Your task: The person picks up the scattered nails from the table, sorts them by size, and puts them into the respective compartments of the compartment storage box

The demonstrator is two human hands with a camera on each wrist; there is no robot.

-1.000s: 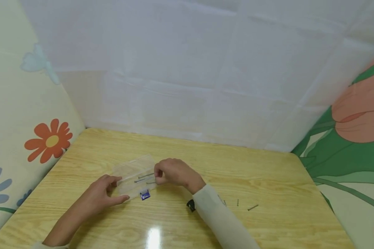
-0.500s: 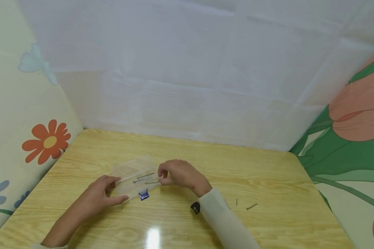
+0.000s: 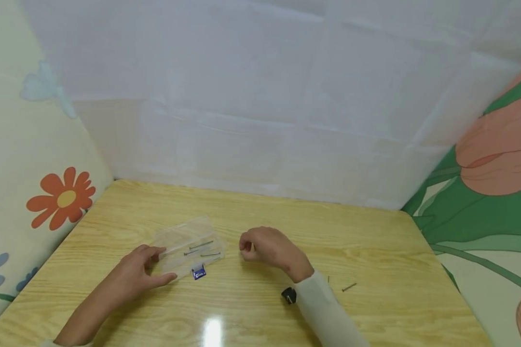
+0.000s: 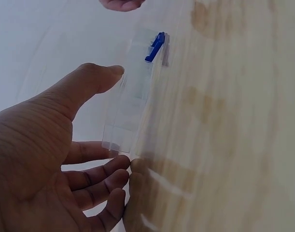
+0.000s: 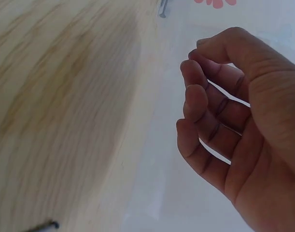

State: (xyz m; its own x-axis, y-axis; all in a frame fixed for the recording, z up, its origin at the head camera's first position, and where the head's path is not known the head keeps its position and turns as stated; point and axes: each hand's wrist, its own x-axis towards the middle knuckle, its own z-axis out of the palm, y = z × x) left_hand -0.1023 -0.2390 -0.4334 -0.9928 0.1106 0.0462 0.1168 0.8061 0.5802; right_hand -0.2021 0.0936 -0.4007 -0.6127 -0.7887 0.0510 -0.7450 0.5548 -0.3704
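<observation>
The clear box [image 3: 180,262] lies at a slant on the wooden counter [image 3: 243,299], left of centre in the head view. The left hand [image 3: 132,273] is at its left end, thumb and fingers apart: the thumb tip is at the front corner, the forefinger tip at the left edge farther back. In the left wrist view the other fingers bend loosely; whether the thumb presses on the plastic I cannot tell.

At the front edge of the box sits a blue clip [image 3: 198,272]. Its face carries pale marks like lettering, too small to read; the left wrist view shows it nearly edge-on.

Three nails [image 3: 201,245] lie within the box outline, near one another and pointing roughly the same way.

The right hand [image 3: 269,248] is to the right of the box and apart from it, fingers curled in together, thumb tip against the forefinger. A black piece [image 3: 288,295] beside the right wrist bears a pale mark, also unreadable. Farther right a loose nail [image 3: 349,287] lies aslant, and past the sleeve [image 3: 330,308] a bit of another thin one shows.

A creased white sheet [image 3: 243,96] hangs behind, with a red flower [image 3: 65,198] printed on the left panel and a pink tulip [image 3: 499,149] on the right.
</observation>
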